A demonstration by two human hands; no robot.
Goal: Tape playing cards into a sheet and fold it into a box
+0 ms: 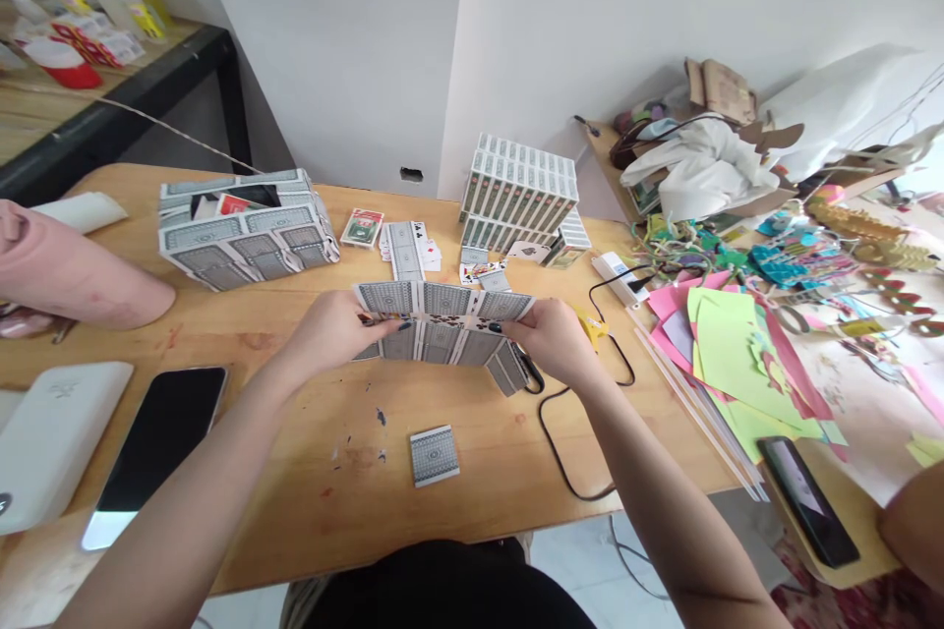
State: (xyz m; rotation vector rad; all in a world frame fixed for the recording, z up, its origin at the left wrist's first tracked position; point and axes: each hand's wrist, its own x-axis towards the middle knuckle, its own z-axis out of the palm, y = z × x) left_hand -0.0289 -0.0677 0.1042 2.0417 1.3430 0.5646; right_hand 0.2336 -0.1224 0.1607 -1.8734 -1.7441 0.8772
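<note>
A structure of joined playing cards (pixel 441 344), with grey patterned backs outside, is held up between my two hands above the table. My left hand (pixel 331 332) pinches its left end, thumb pressed on the inner side. At the other end my right hand (pixel 552 339) grips it the same way. Card faces show in the fold between the upper and lower rows; a flap hangs at the lower right. Below it, a small square of folded card (pixel 435 455) lies on the table. Behind are loose cards (pixel 405 251) and a red-and-green card pack (pixel 362 227).
A card-built box (pixel 251 241) stands back left, stacked card packs (pixel 520 187) back right. Left are a pink roll (pixel 81 265), a white power bank (pixel 70 432) and a phone (pixel 162 423). A black cable (pixel 550 442), power strip (pixel 619 277) and coloured paper (pixel 737 344) lie right.
</note>
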